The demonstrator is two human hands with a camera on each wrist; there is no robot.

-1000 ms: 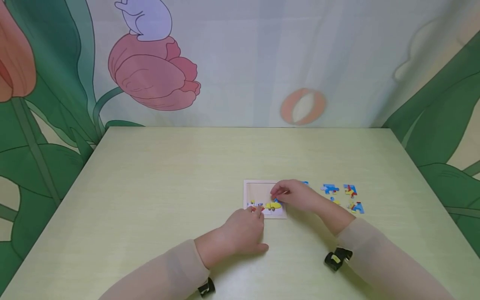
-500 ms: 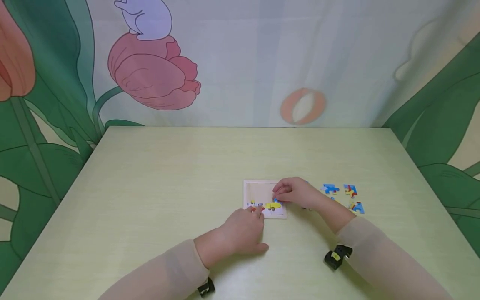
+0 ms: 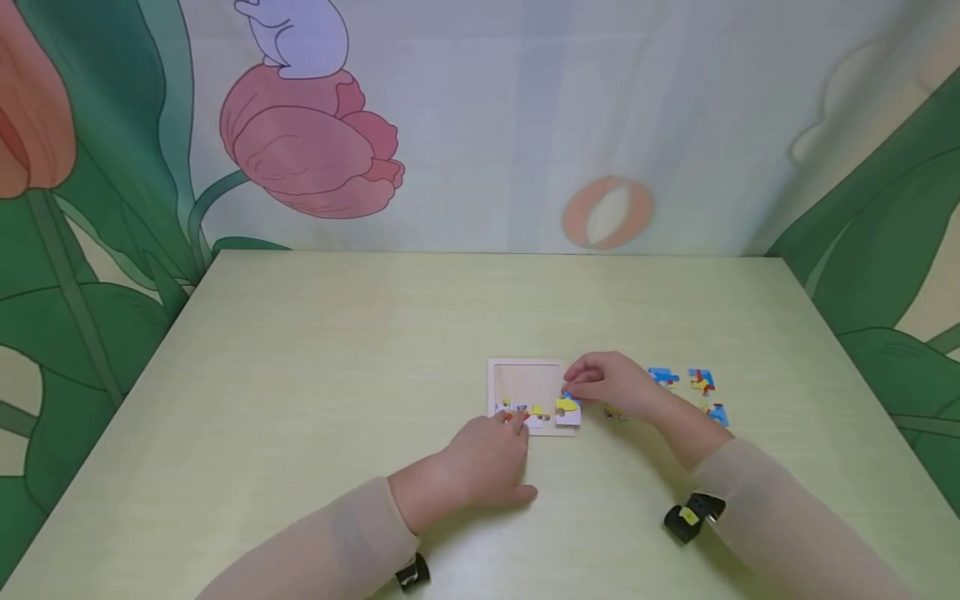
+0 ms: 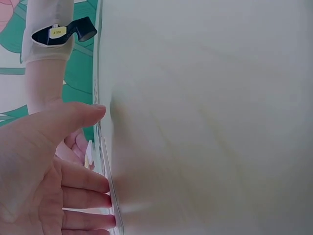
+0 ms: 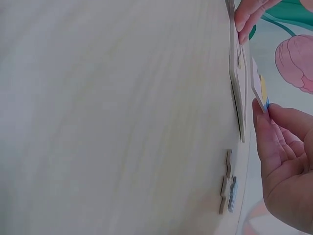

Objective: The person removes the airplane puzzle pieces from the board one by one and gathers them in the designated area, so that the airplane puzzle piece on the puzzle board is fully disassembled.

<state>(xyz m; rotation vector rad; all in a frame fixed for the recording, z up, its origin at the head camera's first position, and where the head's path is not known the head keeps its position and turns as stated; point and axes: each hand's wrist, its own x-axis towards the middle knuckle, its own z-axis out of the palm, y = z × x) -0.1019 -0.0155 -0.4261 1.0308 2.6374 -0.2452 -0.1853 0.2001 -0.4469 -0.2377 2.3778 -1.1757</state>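
Observation:
In the head view a square puzzle tray (image 3: 491, 385) with a pale rim lies on the table, with a few pieces along its lower side. My left hand (image 3: 487, 462) rests on that lower side, fingers extended over the pieces and thumb out to the right. Between thumb and fingers my right hand (image 3: 618, 385) pinches a yellow, blue and white puzzle piece (image 3: 567, 410). The piece is held at the tray's right edge. The right wrist view shows this puzzle piece (image 5: 257, 83) tilted and raised off the tray.
Right of the tray lie several loose puzzle pieces, among them a blue one (image 3: 663, 377), a red, yellow and blue one (image 3: 702, 381) and another at the lower right (image 3: 717, 414). My right forearm partly hides this group. A patterned curtain (image 3: 480, 125) hangs behind the table (image 3: 300, 358).
My right hand has lifted the yellow and blue puzzle piece out of the tray's lower right corner and moved slightly right with it. My left hand has stayed in place.

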